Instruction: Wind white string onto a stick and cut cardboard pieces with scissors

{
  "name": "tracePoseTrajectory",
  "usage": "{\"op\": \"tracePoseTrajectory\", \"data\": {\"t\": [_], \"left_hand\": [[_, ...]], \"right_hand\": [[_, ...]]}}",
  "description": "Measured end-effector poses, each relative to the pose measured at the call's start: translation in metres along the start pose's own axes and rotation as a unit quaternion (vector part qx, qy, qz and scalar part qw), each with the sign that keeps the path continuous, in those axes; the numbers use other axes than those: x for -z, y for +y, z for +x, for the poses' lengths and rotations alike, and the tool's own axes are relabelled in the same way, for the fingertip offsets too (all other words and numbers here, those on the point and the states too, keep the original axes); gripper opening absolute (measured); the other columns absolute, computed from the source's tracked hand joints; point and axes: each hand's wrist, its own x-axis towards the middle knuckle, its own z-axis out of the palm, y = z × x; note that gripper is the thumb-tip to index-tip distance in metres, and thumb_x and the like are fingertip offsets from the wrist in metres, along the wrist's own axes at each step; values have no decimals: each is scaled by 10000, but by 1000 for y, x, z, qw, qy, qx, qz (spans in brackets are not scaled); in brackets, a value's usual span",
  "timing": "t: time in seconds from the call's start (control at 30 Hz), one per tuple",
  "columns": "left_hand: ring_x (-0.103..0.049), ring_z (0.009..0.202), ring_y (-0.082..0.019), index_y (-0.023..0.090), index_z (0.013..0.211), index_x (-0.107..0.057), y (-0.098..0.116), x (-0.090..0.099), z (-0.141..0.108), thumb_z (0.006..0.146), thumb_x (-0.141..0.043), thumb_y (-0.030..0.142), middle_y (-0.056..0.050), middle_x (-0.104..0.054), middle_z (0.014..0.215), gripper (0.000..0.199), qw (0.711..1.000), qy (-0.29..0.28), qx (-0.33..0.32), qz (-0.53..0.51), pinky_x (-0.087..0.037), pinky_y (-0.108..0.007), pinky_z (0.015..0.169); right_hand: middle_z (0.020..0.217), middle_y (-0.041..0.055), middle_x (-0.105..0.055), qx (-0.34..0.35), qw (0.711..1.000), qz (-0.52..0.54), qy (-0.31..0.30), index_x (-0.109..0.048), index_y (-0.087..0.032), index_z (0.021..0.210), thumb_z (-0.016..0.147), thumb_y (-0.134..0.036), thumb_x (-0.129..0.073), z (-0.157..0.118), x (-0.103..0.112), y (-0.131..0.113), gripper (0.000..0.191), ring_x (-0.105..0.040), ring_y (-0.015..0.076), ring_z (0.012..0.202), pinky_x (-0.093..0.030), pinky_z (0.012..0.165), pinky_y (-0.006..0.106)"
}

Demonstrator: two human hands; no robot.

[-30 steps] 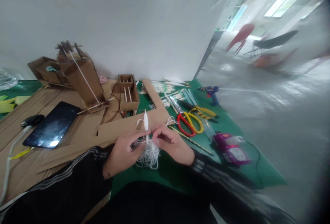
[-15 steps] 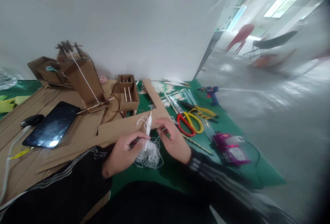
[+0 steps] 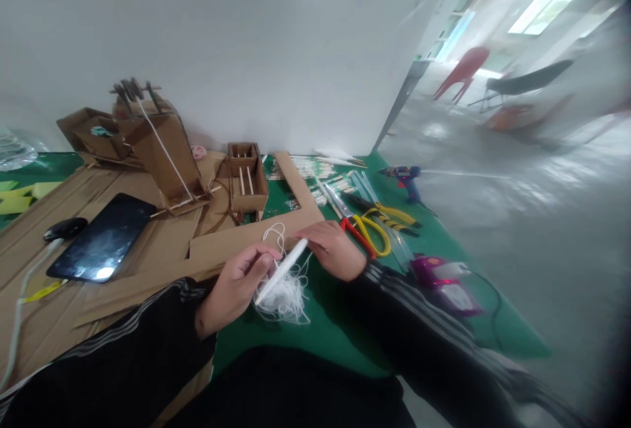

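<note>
A slim stick wound with white string (image 3: 283,271) slants up to the right. My right hand (image 3: 340,252) is closed, its fingertips pinching the stick's upper end. My left hand (image 3: 241,283) is closed beside the stick's middle, thumb and fingers pinched where a strand of white string comes out; the exact grip is partly hidden. Behind and under the stick lies a tangled heap of white string (image 3: 290,303), and a loose loop rises above my left fingertips. The flat cardboard strip (image 3: 231,241) lies just beyond both hands.
Scissors (image 3: 377,236), pliers (image 3: 401,214) and a glue gun (image 3: 404,178) lie on the right of the green table. A purple device (image 3: 444,283) is nearer. To the left are a phone (image 3: 103,237), a cardboard box (image 3: 249,201) and a cardboard model (image 3: 160,145).
The stick has tipped from nearly upright in my left hand to a slant, its upper end now at my right fingers. My right hand has turned and closed on it.
</note>
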Motion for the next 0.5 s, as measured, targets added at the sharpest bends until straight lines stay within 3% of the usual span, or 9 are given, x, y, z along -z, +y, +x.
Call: {"op": "tracePoseTrajectory", "data": {"t": [0.1,0.17,0.3,0.4,0.5], "left_hand": [[-502,643,-110,184,965,-620,-3,-2,2,914,-527,418,-2,-582,793,257,1000,6,-1,13,-402,-203,561],[-518,646,-114,194,977,-588,-8,-2,2,896,-557,417,-6,-593,819,240,999,7,-7,-35,-410,-205,550],[-535,606,-120,235,989,-462,-21,0,1,813,-673,363,23,-564,762,303,991,-19,-25,-132,-428,-218,529],[-569,635,-143,223,981,-459,-27,2,1,838,-634,318,2,-587,781,245,997,-45,-54,-25,-451,-246,552],[-588,666,-171,197,959,-535,-26,3,2,861,-575,280,-28,-626,791,134,993,-58,-68,83,-458,-272,567]], "right_hand": [[976,92,-736,62,997,47,-13,-658,-190,1108,930,-122,-461,-1,1,-15,274,-650,209,890,-441,800,366],[975,98,-729,68,994,87,-22,-639,-188,1105,932,-136,-462,-3,-1,-29,252,-652,205,877,-466,789,348],[907,61,-718,-53,971,231,-30,-573,-194,1018,913,-214,-550,-7,-5,-55,110,-677,177,825,-504,696,270],[796,23,-682,-132,930,341,-34,-558,-196,905,892,-294,-595,-10,-11,-65,106,-648,146,698,-496,610,239],[720,-4,-635,-198,869,453,-32,-560,-184,863,862,-364,-627,-11,-17,-67,192,-572,109,562,-477,507,219]]}}
